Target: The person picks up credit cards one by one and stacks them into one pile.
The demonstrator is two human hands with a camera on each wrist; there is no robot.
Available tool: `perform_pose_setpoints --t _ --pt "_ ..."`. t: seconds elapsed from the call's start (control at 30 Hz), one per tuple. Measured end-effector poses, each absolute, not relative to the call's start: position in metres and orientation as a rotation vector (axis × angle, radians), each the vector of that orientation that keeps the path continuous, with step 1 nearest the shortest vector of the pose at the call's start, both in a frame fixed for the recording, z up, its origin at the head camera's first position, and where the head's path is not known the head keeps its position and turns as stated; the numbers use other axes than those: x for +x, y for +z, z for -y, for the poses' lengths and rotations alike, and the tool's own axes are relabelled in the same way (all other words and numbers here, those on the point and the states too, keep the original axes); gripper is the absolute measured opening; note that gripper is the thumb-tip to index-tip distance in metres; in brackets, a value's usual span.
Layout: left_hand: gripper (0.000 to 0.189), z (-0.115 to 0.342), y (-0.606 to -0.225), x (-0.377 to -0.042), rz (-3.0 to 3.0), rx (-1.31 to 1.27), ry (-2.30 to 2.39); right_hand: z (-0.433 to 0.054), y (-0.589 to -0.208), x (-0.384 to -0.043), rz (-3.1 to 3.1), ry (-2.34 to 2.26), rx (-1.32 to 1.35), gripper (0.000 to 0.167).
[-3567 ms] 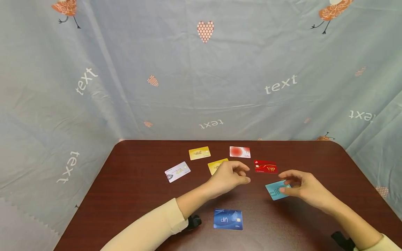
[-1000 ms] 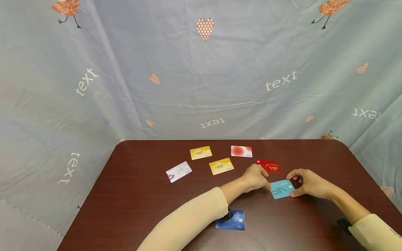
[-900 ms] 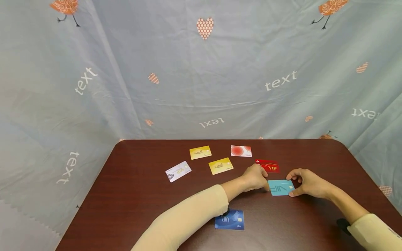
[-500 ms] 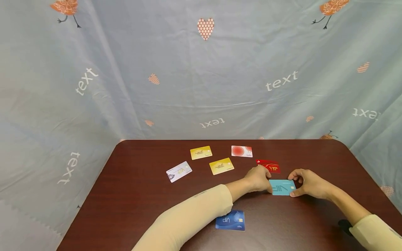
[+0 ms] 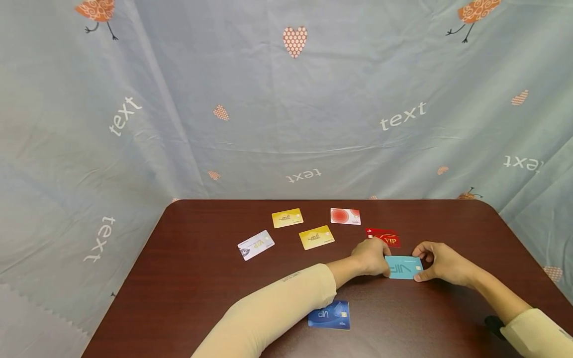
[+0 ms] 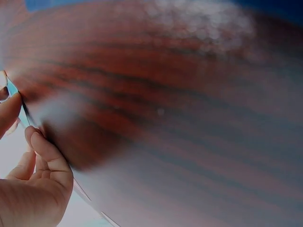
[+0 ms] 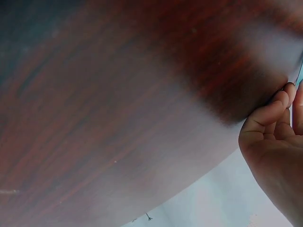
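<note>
A teal plastic VIP card lies level between my two hands, at the right of the head view. My left hand holds its left edge, thumb at the near corner and forefinger at the far one. On the opposite side my right hand grips the right edge, its thumb and forefinger spread along the short side. In the left wrist view the card shows as a thin sliver near the tabletop, beside my left hand. My right hand has curled fingers in the right wrist view.
Just beyond my left hand lies a red VIP card, partly covered. A white-and-red card, two yellow cards and a silver-white card lie farther left. A blue card sits under my left forearm. Patterned cloth hangs behind the table.
My left hand has come right, from near the yellow card to the teal card's left edge. The teal card has turned from slanted to straight, and my right hand has stayed at its right edge.
</note>
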State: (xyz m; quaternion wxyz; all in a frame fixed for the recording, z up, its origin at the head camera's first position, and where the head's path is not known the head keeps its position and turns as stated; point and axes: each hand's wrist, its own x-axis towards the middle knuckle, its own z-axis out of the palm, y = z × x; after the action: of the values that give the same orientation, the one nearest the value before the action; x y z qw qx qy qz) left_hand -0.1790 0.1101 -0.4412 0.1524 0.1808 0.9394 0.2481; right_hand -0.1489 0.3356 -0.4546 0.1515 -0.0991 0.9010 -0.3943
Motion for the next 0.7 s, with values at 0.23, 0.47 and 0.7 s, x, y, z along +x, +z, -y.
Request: perform_pose_setpoints --t 0.23,0.47,0.7 --pt "0.034 -0.1101 -0.4415 -0.1794 -2.69 0.556 0.72 -0.3361 -0.4552 -0.1497 -2.603 -1.122 -0.299 0.053" --pt "0.033 -0.1104 -0.441 -0.1796 -2.686 0.567 0.724 -0.3389 -0.4561 -0.1513 -2.606 -1.135 -0.336 0.043" --pt "0.03 -0.1101 -0.4417 -0.1821 -2.659 0.582 0.765 -0.3418 -0.4559 -0.1523 -2.62 -1.187 -0.331 0.029"
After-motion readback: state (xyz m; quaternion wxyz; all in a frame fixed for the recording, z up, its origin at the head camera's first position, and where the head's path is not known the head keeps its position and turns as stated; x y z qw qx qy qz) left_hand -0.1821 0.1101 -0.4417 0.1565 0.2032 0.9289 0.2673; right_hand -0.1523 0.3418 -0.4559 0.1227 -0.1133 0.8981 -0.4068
